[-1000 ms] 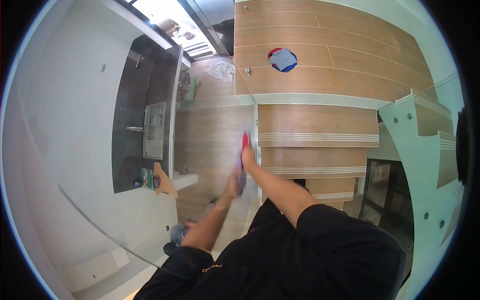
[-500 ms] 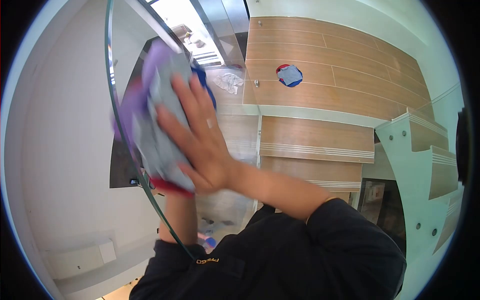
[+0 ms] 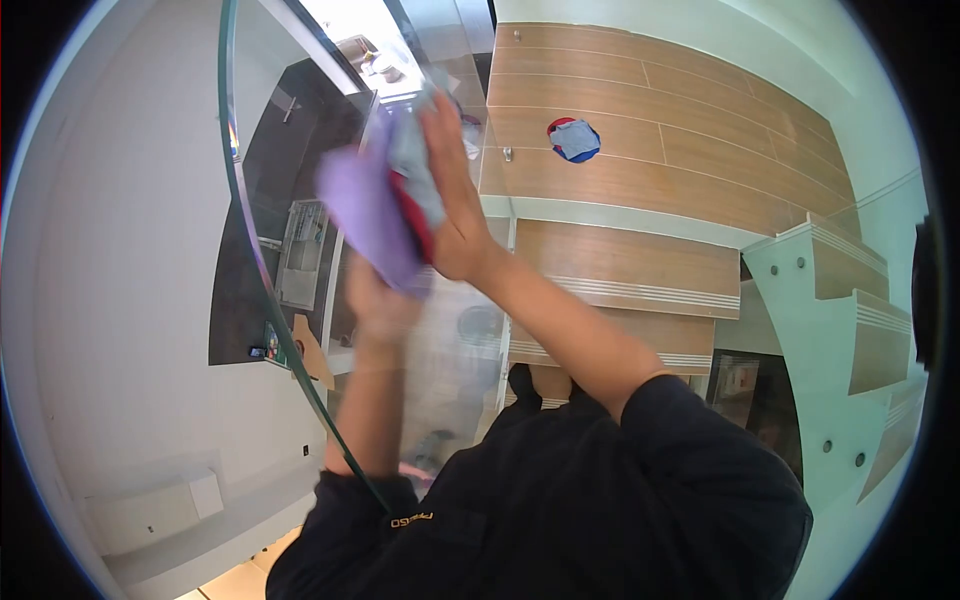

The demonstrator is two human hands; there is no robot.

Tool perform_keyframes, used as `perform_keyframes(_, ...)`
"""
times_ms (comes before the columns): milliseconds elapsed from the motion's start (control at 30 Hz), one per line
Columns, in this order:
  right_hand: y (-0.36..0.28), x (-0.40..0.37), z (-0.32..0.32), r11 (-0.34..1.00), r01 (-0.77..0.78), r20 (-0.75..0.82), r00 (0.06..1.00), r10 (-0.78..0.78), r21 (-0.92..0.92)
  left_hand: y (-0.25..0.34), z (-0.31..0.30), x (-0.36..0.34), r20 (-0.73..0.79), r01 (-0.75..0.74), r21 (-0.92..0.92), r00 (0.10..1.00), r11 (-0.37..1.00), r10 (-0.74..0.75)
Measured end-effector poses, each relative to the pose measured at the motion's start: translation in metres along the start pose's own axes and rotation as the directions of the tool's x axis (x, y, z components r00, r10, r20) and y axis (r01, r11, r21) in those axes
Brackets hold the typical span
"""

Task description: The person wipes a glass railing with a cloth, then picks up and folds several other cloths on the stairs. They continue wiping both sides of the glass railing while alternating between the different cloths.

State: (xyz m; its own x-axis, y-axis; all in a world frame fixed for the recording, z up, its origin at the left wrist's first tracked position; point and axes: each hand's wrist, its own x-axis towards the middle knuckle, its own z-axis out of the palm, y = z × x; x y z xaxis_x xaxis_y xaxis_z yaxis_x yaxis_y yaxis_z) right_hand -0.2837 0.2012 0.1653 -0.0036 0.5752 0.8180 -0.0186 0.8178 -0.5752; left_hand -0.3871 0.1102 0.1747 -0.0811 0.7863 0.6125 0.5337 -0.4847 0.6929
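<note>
A curved glass panel (image 3: pixel 243 220) stands right in front of me. My right hand (image 3: pixel 455 205) lies flat on its near side and presses a grey and red cloth (image 3: pixel 412 170) against the glass. My left hand (image 3: pixel 378 300) is on the far side of the panel, blurred, and holds a purple cloth (image 3: pixel 365 215) against the glass opposite the right hand. Both arms wear dark sleeves.
Wooden stair steps (image 3: pixel 630 265) descend to the right of the panel, below a wooden landing where a blue and red cloth (image 3: pixel 573 138) lies. A white stair stringer with bolts (image 3: pixel 840 330) rises at the right. A dark wall niche with shelves (image 3: pixel 290 250) shows through the glass.
Both hands slid up and to the right along the glass with their cloths. The right hand, broad and flat half a second ago, now appears edge-on near the panel's top.
</note>
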Motion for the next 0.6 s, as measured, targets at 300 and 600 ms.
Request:
perform_keyframes(300,-0.045,-0.003,-0.003,0.996,-0.001,0.121,0.993,-0.010,0.091,0.013,0.001,-0.004,-0.017,0.113,-0.747,0.982,0.655,-0.188)
perform_keyframes(600,0.002,-0.011,-0.004,0.981,-0.193,0.053,0.980,0.194,-0.010,-0.100,0.006,-0.115,0.398,0.615,-0.391,0.784,0.685,-0.477)
